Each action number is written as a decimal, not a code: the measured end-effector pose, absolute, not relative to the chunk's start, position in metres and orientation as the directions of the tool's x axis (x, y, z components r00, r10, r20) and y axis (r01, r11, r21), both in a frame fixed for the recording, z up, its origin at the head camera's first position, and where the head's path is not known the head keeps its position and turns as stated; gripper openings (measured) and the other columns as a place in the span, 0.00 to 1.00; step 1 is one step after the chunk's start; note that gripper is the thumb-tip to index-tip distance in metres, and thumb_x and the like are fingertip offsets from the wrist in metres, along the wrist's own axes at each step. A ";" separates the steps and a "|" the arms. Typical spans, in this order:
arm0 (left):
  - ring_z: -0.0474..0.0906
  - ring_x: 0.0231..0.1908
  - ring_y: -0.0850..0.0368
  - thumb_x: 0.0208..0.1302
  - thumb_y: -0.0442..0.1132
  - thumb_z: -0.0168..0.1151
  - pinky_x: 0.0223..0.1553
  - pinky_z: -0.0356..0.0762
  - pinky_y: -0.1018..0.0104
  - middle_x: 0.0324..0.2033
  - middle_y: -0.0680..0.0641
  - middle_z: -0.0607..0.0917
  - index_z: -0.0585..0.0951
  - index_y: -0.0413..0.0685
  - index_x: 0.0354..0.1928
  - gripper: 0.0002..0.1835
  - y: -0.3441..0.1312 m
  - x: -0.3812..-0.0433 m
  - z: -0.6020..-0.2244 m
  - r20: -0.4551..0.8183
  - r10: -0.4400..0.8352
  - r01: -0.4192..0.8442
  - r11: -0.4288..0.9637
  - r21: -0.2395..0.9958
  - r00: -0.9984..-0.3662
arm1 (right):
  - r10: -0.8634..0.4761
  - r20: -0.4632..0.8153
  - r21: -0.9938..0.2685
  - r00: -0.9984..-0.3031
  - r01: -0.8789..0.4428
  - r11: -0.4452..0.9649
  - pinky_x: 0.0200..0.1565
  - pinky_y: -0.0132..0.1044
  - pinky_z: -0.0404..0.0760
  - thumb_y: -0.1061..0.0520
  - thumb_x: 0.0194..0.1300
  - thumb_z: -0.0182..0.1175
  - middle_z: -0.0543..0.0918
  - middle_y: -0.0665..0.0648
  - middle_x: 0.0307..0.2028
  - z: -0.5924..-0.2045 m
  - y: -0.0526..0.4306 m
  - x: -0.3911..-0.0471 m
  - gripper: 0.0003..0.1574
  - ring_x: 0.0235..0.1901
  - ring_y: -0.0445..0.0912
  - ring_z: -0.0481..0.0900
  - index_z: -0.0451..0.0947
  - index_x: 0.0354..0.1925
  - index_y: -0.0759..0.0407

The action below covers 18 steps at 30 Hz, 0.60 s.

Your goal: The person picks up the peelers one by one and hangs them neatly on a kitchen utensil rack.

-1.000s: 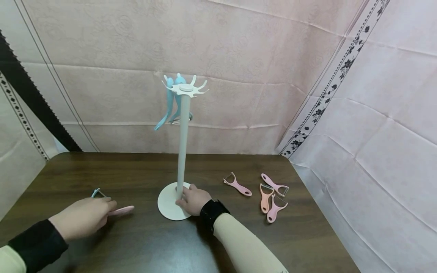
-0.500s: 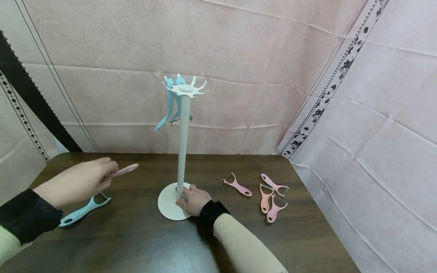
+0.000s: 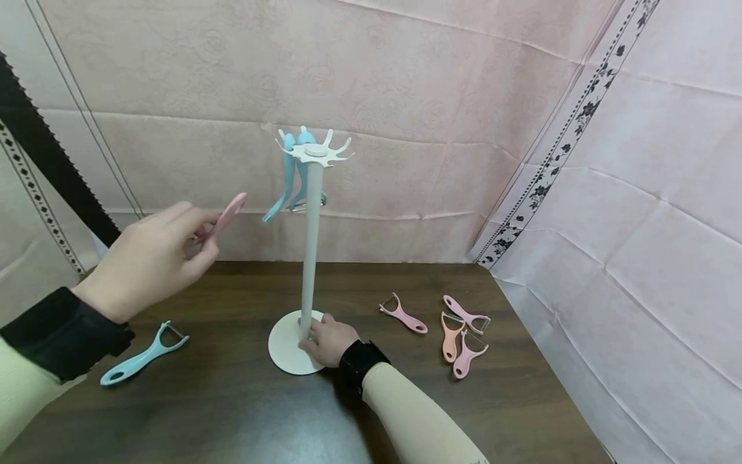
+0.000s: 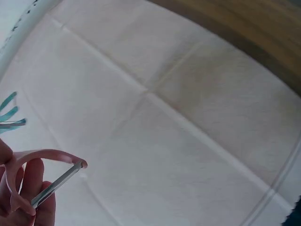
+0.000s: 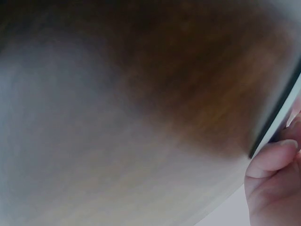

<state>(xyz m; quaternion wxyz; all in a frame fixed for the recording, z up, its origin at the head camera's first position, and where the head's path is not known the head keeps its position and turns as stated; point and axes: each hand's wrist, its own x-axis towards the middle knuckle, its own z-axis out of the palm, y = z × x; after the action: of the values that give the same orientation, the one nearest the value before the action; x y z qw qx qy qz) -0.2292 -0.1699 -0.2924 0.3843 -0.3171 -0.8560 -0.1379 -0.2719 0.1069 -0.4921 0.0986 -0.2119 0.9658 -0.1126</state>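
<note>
My left hand (image 3: 159, 258) is raised above the table's left side and pinches a pink peeler (image 3: 230, 211) by its handle. In the left wrist view the peeler's forked head and metal blade (image 4: 57, 184) show beside the fingers. A white stand (image 3: 311, 245) with a ring of hooks on top stands upright at mid-table. Light-blue peelers (image 3: 288, 171) hang from its left hooks. Down at the stand's round base (image 3: 288, 351), my right hand (image 3: 332, 340) holds the stand, its thumb and fingers near the foot of the pole. The right wrist view shows a thumb (image 5: 275, 157) at the base's edge.
A light-blue peeler (image 3: 142, 361) lies on the brown table (image 3: 243, 412) below my left forearm. Right of the stand lie a pink peeler (image 3: 404, 316) and a cluster with an orange peeler (image 3: 449, 338) and two pink ones. A pale cloth (image 3: 406, 129) hangs behind.
My left hand has lifted the pink peeler from low over the table, up and slightly right toward the stand's hooks. The light-blue peeler under it has come into view. My right hand stays put.
</note>
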 end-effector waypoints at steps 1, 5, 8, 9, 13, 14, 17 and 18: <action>0.72 0.24 0.59 0.54 0.33 0.59 0.23 0.74 0.58 0.29 0.50 0.78 0.79 0.40 0.43 0.13 -0.168 -0.229 -0.289 0.760 0.428 0.651 0.759 -0.009 -0.488 | -0.431 -0.146 -0.262 -0.891 -0.385 0.885 0.27 0.33 0.69 0.36 0.69 0.53 0.71 0.51 0.37 -0.492 0.106 -0.272 0.31 0.24 0.42 0.70 0.65 0.68 0.34; 0.72 0.25 0.58 0.54 0.31 0.60 0.24 0.72 0.61 0.28 0.48 0.78 0.80 0.39 0.40 0.10 -0.155 -0.231 -0.273 0.811 0.384 0.653 0.757 -0.002 -0.442 | -0.421 -0.152 -0.259 -0.894 -0.375 0.890 0.27 0.33 0.68 0.36 0.69 0.53 0.70 0.50 0.37 -0.492 0.107 -0.271 0.31 0.23 0.43 0.70 0.64 0.68 0.33; 0.72 0.26 0.57 0.56 0.31 0.59 0.26 0.68 0.65 0.28 0.46 0.78 0.80 0.37 0.41 0.10 -0.145 -0.235 -0.262 0.843 0.353 0.660 0.751 0.003 -0.405 | -0.416 -0.150 -0.256 -0.897 -0.372 0.892 0.26 0.33 0.68 0.36 0.69 0.53 0.70 0.50 0.36 -0.492 0.107 -0.271 0.31 0.23 0.43 0.70 0.64 0.68 0.33; 0.72 0.26 0.57 0.56 0.31 0.58 0.27 0.67 0.65 0.28 0.46 0.78 0.80 0.37 0.41 0.10 -0.141 -0.235 -0.259 0.851 0.342 0.663 0.749 0.009 -0.398 | -0.417 -0.148 -0.255 -0.897 -0.372 0.892 0.26 0.33 0.68 0.36 0.69 0.53 0.70 0.50 0.36 -0.492 0.107 -0.271 0.31 0.23 0.43 0.70 0.64 0.68 0.33; 0.72 0.27 0.55 0.58 0.32 0.55 0.28 0.68 0.64 0.29 0.44 0.78 0.79 0.35 0.43 0.11 -0.127 -0.237 -0.249 0.868 0.303 0.669 0.742 0.044 -0.393 | -0.417 -0.144 -0.251 -0.897 -0.375 0.893 0.26 0.33 0.68 0.35 0.69 0.53 0.70 0.50 0.36 -0.494 0.107 -0.273 0.31 0.23 0.43 0.70 0.65 0.68 0.33; 0.72 0.27 0.55 0.59 0.32 0.55 0.28 0.69 0.64 0.29 0.44 0.78 0.78 0.35 0.43 0.11 -0.123 -0.237 -0.246 0.871 0.296 0.671 0.740 0.052 -0.393 | -0.419 -0.142 -0.250 -0.897 -0.377 0.892 0.26 0.33 0.68 0.35 0.68 0.53 0.69 0.50 0.36 -0.494 0.107 -0.273 0.31 0.23 0.43 0.70 0.65 0.68 0.33; 0.72 0.27 0.54 0.60 0.32 0.53 0.27 0.70 0.62 0.29 0.43 0.78 0.77 0.34 0.42 0.10 -0.115 -0.237 -0.240 0.881 0.280 0.680 0.731 0.062 -0.382 | -0.426 -0.136 -0.250 -0.895 -0.385 0.888 0.26 0.33 0.68 0.34 0.68 0.54 0.69 0.49 0.35 -0.496 0.107 -0.275 0.31 0.23 0.42 0.70 0.65 0.67 0.32; 0.72 0.27 0.54 0.61 0.31 0.53 0.27 0.71 0.61 0.29 0.42 0.78 0.77 0.34 0.42 0.10 -0.113 -0.236 -0.239 0.883 0.279 0.682 0.729 0.063 -0.379 | -0.429 -0.137 -0.250 -0.893 -0.388 0.887 0.26 0.33 0.68 0.34 0.67 0.54 0.70 0.49 0.35 -0.496 0.107 -0.276 0.31 0.23 0.42 0.70 0.65 0.67 0.32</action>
<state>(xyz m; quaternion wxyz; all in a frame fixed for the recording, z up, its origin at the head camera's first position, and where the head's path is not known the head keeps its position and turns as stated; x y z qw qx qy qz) -0.2364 -0.1130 -0.2386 0.4700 -0.2994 -0.8021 -0.2145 -0.2756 0.1066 -0.4964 0.0945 -0.2113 0.9667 -0.1088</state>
